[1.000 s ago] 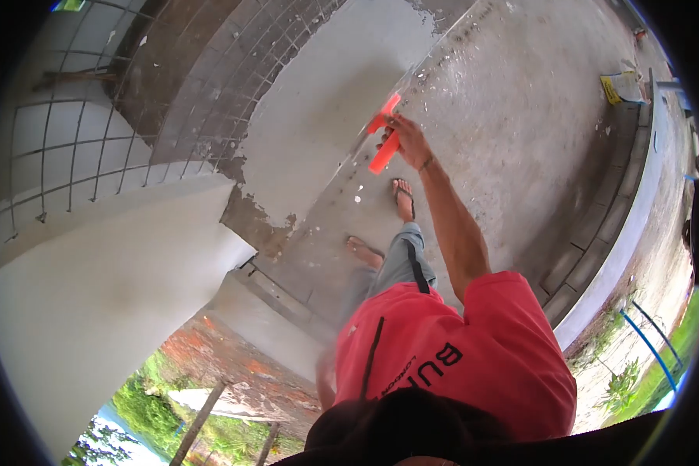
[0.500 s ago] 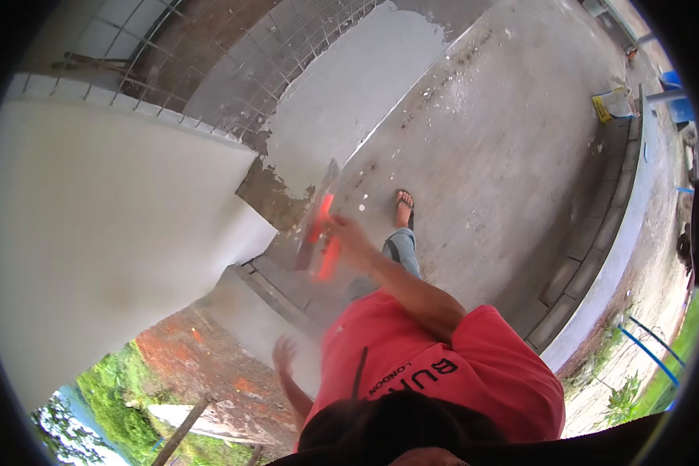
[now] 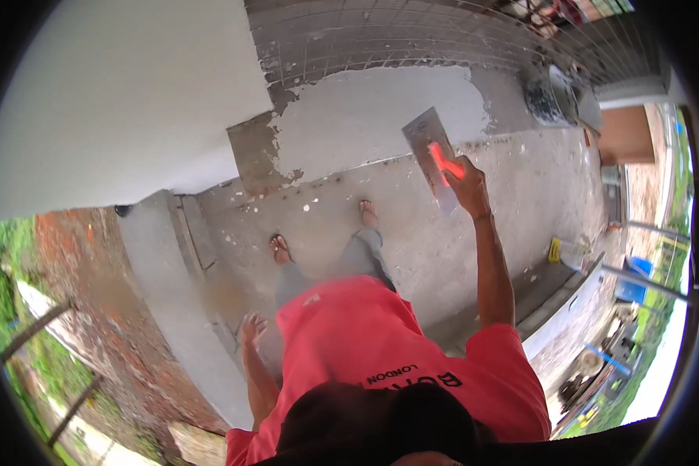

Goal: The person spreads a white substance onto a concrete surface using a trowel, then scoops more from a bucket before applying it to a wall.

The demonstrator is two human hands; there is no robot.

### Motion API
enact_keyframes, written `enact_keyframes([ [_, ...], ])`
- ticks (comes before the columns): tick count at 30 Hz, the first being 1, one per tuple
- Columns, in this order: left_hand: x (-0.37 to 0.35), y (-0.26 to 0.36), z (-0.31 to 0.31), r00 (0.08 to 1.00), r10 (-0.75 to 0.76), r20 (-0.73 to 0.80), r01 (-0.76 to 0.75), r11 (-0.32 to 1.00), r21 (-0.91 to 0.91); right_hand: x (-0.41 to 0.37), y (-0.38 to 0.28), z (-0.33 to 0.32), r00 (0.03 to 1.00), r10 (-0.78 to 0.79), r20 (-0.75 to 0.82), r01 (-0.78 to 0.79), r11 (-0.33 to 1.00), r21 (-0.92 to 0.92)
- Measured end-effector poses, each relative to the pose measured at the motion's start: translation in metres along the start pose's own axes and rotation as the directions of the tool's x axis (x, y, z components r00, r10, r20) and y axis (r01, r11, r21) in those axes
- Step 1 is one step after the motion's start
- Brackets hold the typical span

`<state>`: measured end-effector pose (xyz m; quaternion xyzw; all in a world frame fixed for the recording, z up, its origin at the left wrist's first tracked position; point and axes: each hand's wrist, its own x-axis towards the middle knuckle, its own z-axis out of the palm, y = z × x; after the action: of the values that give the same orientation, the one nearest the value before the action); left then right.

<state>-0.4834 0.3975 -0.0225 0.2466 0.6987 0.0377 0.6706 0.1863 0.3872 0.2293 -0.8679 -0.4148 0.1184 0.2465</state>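
Note:
My right hand point(image 3: 466, 189) is wrapped round the orange handle of a steel plastering trowel point(image 3: 422, 141). The trowel is held out at arm's length, its flat blade overlapping the lower edge of a whitish skim-coat patch point(image 3: 357, 113) on the low grey wall. That patch has ragged edges at both ends. At its left lies a bare grey-brown section point(image 3: 250, 155) beside the smooth white wall. My left hand point(image 3: 253, 329) hangs low by my side with nothing in it, fingers apart.
Wire mesh point(image 3: 412, 46) runs above the low wall. A stained bucket point(image 3: 550, 99) stands at the far right of it. A yellow and white bag point(image 3: 565, 252) lies near a low block wall point(image 3: 563, 304). A concrete ledge point(image 3: 159, 287) runs along the left, with reddish earth beyond.
My view has turned to the right and along the wall. The right arm has swung outward, carrying the trowel from near the white wall's corner to the right. My left hand stays low.

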Motion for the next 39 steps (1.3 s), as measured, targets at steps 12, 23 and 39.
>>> enact_keyframes([
  [12,-0.126,-0.094,0.302,0.971,-0.011,-0.240,-0.078,0.930,-0.358,0.143,0.001,0.074,0.459,-0.792,0.404,0.856,0.515,0.036],
  [23,-0.195,-0.263,0.506,0.932,-0.321,-0.167,0.077,0.625,-0.777,0.184,-0.016,0.130,0.431,-0.784,0.447,0.885,0.465,-0.039],
  [39,-0.194,-0.216,0.509,0.935,-0.283,-0.213,-0.017,0.564,-0.825,0.181,0.009,0.116,0.670,-0.569,0.476,0.713,0.672,-0.199],
])
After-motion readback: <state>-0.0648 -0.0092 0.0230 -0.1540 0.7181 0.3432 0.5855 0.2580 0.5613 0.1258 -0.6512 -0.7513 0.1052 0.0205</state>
